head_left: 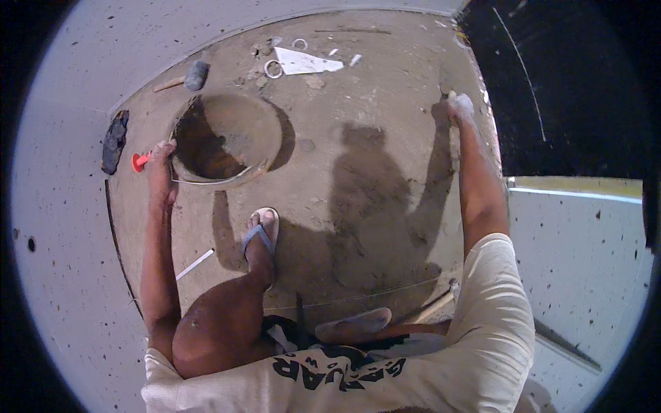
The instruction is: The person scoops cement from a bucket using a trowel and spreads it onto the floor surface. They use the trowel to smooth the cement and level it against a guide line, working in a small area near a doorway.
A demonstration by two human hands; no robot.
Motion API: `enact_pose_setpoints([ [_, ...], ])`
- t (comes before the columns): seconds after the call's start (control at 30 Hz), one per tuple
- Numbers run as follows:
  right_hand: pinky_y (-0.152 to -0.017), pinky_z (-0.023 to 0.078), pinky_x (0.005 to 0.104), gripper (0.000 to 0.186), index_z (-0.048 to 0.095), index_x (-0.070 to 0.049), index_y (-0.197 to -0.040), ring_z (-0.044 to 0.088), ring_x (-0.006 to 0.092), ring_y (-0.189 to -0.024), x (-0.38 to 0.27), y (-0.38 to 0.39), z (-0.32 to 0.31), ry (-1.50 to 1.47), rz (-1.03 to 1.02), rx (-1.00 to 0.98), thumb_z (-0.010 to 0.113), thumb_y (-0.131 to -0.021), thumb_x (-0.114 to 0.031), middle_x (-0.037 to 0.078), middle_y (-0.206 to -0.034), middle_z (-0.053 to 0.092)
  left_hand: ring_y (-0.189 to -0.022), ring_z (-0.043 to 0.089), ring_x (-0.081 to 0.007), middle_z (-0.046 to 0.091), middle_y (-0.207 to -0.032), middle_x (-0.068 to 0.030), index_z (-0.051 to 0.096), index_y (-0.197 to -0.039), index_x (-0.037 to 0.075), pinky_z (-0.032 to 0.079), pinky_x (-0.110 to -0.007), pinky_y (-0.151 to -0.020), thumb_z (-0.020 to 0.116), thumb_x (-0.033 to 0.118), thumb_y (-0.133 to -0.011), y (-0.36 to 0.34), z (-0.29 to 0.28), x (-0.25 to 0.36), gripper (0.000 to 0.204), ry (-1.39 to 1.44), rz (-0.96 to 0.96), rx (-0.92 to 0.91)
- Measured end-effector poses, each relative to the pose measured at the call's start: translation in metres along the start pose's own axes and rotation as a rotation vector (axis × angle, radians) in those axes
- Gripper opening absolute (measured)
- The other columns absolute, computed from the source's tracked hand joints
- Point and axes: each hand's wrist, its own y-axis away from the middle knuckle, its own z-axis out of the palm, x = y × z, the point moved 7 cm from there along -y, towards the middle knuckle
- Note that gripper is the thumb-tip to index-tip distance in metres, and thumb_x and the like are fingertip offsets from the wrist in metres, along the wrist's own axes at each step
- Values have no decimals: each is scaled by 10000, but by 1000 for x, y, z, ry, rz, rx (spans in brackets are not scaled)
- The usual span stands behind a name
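My left hand (162,151) is closed at the left rim of a round, mud-coated bucket (265,127). The bucket's mouth faces me, with some grey-brown residue inside and a thin wire handle along its near edge. A red-orange piece (140,162) sticks out beside that hand; whether the hand grips it as well is unclear. Far to the right, my right hand (460,108), dusted pale, is closed low by the floor's right edge. It holds what looks like a trowel (444,77), whose grey blade blends into the floor.
A grey-headed mallet (197,76) and a black lump (115,142) lie by the left wall. White scraps (303,62) and tape-like rings (273,69) are at the back. A white stick (195,263) lies near my left leg, a wooden handle (435,304) near my right. A black panel (551,89) stands right.
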Motion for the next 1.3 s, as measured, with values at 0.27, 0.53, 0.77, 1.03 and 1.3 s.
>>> enact_pose_setpoints([
  [0.27, -858, 491, 476, 374, 598, -65, -1004, 610, 402, -955, -123, 51, 53, 87, -252, 36, 616, -772, -358, 218, -978, 631, -774, 544, -137, 582, -843, -41, 603, -905, 15, 428, -287, -675, 686, 236, -814, -48, -5, 33, 253, -229, -23, 148],
  [0.53, -876, 481, 480, 468, 604, -43, -1083, 617, 367, -1012, -200, 103, 31, -210, -477, -83, 641, -744, -364, 204, -1051, 649, -676, 541, -137, 608, -761, -59, 620, -896, -20, 428, -304, -596, 720, 230, -768, -153, 46, 22, 298, -470, 62, 257],
  [0.77, -841, 495, 417, 458, 635, -25, -1074, 635, 341, -979, -192, 52, 54, -258, -137, -258, 669, -727, -321, 203, -1055, 658, -644, 554, -160, 619, -727, -80, 629, -798, -21, 441, -326, -569, 719, 250, -752, -191, 64, 42, 289, -596, 174, 163],
  [1.03, -909, 480, 402, 455, 625, -69, -1147, 621, 341, -1027, -290, 129, 77, -329, -582, -313, 642, -769, -324, 197, -1086, 651, -699, 542, -140, 633, -793, -57, 632, -870, -16, 437, -303, -646, 703, 224, -782, -214, 97, 47, 266, -640, 36, 56],
  [1.3, -908, 480, 420, 524, 537, -72, -1261, 609, 349, -1044, -384, 246, 79, -292, -830, -441, 639, -804, -307, 191, -1157, 620, -614, 553, -152, 608, -671, -65, 613, -773, 38, 447, -310, -589, 720, 267, -746, -238, 80, 28, 254, -620, 226, 12],
])
